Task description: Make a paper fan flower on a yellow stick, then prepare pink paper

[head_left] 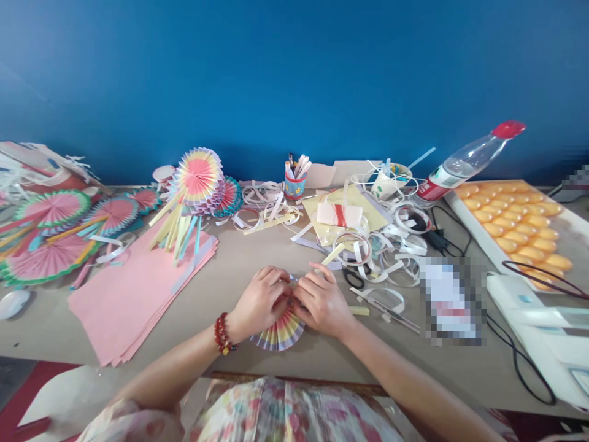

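A pleated paper fan [280, 331] in rainbow stripes lies on the table's near edge, spread toward me. My left hand [260, 301], with a red bead bracelet on its wrist, has its fingers curled onto the fan's top. My right hand [322, 299] meets it from the right, its fingers closed on the same folded edge. Both hands press together at the fan's centre.
A stack of pink paper sheets [133, 294] lies to the left, with several finished fans [197, 178] behind it. White paper strips and scissors [354, 276] lie to the right, a pen cup [294, 181], a tipped plastic bottle [464, 162], an orange tray [515, 221] and cables beyond.
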### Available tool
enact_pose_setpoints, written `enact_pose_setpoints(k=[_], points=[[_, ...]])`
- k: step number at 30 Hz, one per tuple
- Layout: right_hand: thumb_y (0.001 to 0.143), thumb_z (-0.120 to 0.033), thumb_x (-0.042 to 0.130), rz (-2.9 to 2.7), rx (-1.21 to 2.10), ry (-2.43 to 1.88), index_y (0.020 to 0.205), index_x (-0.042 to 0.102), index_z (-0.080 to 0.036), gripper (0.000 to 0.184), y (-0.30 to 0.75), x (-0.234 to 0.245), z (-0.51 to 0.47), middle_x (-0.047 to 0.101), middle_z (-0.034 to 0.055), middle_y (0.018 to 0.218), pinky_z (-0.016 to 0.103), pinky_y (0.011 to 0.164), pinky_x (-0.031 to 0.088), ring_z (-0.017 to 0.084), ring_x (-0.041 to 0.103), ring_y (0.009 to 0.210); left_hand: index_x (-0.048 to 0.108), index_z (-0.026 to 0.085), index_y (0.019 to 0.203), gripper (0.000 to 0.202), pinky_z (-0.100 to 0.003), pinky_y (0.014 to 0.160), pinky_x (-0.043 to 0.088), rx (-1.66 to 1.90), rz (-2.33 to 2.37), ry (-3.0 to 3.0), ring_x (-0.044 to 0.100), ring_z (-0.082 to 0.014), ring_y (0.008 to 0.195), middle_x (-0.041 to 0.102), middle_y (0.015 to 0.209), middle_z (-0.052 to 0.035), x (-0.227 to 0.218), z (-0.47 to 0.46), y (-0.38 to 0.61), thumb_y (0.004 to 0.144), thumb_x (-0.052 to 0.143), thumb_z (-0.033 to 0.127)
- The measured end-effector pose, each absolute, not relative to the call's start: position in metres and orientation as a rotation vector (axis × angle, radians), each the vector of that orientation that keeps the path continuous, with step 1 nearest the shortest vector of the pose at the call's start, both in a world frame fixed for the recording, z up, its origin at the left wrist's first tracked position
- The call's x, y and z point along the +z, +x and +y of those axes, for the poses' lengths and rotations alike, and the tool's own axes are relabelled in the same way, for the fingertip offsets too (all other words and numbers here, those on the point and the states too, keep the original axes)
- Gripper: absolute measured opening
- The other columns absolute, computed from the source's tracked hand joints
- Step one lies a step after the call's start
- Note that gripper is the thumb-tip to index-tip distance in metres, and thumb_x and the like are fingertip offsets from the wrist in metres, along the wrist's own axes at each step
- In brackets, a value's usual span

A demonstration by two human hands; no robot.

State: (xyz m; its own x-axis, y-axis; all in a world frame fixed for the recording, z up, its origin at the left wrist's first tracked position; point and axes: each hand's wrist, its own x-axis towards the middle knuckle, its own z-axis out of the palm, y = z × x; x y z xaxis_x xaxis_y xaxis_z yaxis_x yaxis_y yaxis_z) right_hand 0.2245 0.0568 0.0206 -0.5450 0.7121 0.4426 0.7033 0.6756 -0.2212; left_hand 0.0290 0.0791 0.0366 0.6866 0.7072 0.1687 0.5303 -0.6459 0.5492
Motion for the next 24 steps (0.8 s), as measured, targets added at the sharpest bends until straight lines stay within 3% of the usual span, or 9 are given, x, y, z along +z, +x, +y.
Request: enact_pose_setpoints(k=[7, 24], points=[[0.086, -0.017, 0.053, -2.344, 0.034, -1.069, 0.074, 0.057, -0.021, 0.013, 0.2248, 0.0178, 0.0576, 0.056, -0.0001, 0.071, 0.044, 0.106, 0.034, 0.018, 0.05, 0.078, 0.062, 0.019, 0.088, 0.013, -0.04, 0.093, 0.045, 0.516, 0.988, 2.446, 0.054, -0.0232, 0.104, 0.061, 0.107, -0.0068, 0.0359, 0.0817, 0.0281, 0.083, 0.055, 0.009], [0.084, -0.015, 0.054, -2.331, 0.035, -1.07, 0.076, 0.057, -0.022, 0.011, 0.2287, 0.017, 0.0573, 0.058, -0.0013, 0.072, 0.045, 0.11, 0.03, 0.017, 0.053, 0.081, 0.061, 0.02, 0.089, 0.006, -0.041, 0.093, 0.043, 0.492, 1.005, 2.458, 0.054, -0.0237, 0.103, 0.063, 0.106, -0.0067, 0.0341, 0.0825, 0.0247, 0.086, 0.059, 0.016]])
